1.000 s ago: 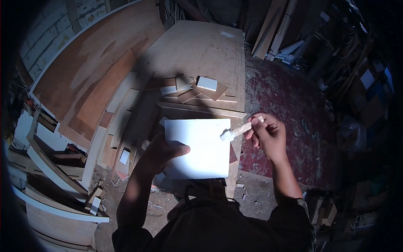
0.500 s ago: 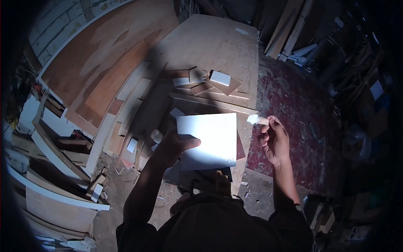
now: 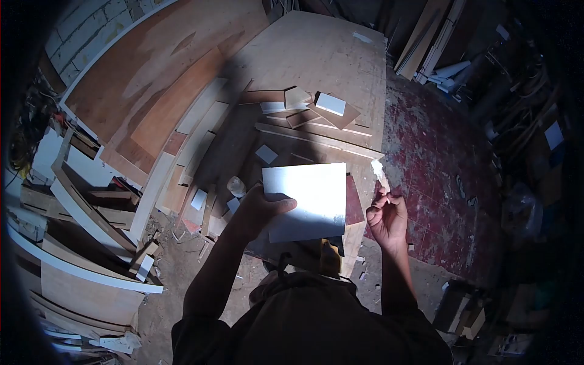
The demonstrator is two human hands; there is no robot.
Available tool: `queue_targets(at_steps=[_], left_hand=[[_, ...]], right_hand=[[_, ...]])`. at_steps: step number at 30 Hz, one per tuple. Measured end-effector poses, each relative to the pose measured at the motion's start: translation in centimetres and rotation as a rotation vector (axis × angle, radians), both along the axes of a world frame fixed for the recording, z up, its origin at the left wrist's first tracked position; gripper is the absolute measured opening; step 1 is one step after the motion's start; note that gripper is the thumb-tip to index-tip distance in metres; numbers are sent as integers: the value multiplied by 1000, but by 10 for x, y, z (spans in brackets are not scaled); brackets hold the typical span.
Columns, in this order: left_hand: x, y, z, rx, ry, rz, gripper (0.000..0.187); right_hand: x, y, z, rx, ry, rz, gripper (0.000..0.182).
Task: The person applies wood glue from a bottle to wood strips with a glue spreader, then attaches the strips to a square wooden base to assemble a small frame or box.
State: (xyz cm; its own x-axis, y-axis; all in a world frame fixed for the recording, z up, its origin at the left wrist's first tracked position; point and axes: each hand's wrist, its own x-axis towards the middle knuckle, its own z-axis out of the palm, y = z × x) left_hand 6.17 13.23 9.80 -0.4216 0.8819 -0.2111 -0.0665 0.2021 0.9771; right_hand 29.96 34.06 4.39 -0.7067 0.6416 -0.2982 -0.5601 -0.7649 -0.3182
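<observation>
A square white board point(image 3: 319, 198), brightly lit on its upper face, is gripped at its left edge by my left hand point(image 3: 258, 213), thumb lying on top. My right hand point(image 3: 389, 222), to the right of the board, pinches a small flat wooden stick point(image 3: 382, 176) between thumb and fingers. The stick points up and away from me, its tip covered in a white substance. Behind the board's right edge a reddish-brown panel point(image 3: 354, 199) shows in part. Just below the board, near my body, is a yellow object point(image 3: 330, 257), partly hidden.
A plywood worktop point(image 3: 322, 52) carries wood offcuts point(image 3: 298, 98), a small white block point(image 3: 330, 104) and a long strip point(image 3: 316, 141). A small translucent container point(image 3: 236, 186) stands left of my left hand. Large panels point(image 3: 140, 79) lean at the left; worn red floor point(image 3: 432, 176) lies right.
My right hand has come lower and slightly left, and the stick has swung from pointing left to pointing upward. The left hand keeps its hold on the board; the view has shifted slightly.
</observation>
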Motion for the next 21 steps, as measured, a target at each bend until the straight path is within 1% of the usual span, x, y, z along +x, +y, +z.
queue_targets(at_steps=[1,2,3,4,5,7,8,9,11,13,15,16,19,20,21], left_hand=[[0,1,-2,1,-1,-2,40],[0,1,-5,18,-15,12,42],[0,1,-7,33,-29,28,43],[-1,0,-7,32,-29,30,43],[-2,0,-7,40,-29,22,44],[-2,-1,-7,45,-31,12,45],[-2,-1,-7,58,-38,12,46],[-3,-1,-7,70,-45,11,47],[-4,-1,-8,62,-46,-2,48],[-5,1,-10,56,-48,-14,49],[-4,2,-14,40,-34,8,50],[-4,2,-16,37,-38,7,50],[-3,3,-20,43,-42,-10,50],[0,4,-20,29,-51,26,48],[1,3,-21,14,-59,62,46]], right_hand=[[2,1,-4,1,-1,-2,10],[4,3,-13,31,-13,47,13],[3,1,-13,60,-26,98,17],[4,-6,-11,157,-80,96,17],[3,-9,-9,155,-80,98,17],[1,-17,-2,243,-236,190,15],[-4,-20,4,352,-335,205,11],[-6,-17,1,349,-337,204,11],[-9,-10,-8,332,-223,219,8],[-13,-6,-6,340,-232,216,9],[-19,-7,2,388,-209,214,9],[-22,-12,10,512,-309,202,8],[-35,-22,-1,675,-563,212,27],[-37,-21,-2,727,-506,289,39],[-41,-23,2,726,-507,291,39]])
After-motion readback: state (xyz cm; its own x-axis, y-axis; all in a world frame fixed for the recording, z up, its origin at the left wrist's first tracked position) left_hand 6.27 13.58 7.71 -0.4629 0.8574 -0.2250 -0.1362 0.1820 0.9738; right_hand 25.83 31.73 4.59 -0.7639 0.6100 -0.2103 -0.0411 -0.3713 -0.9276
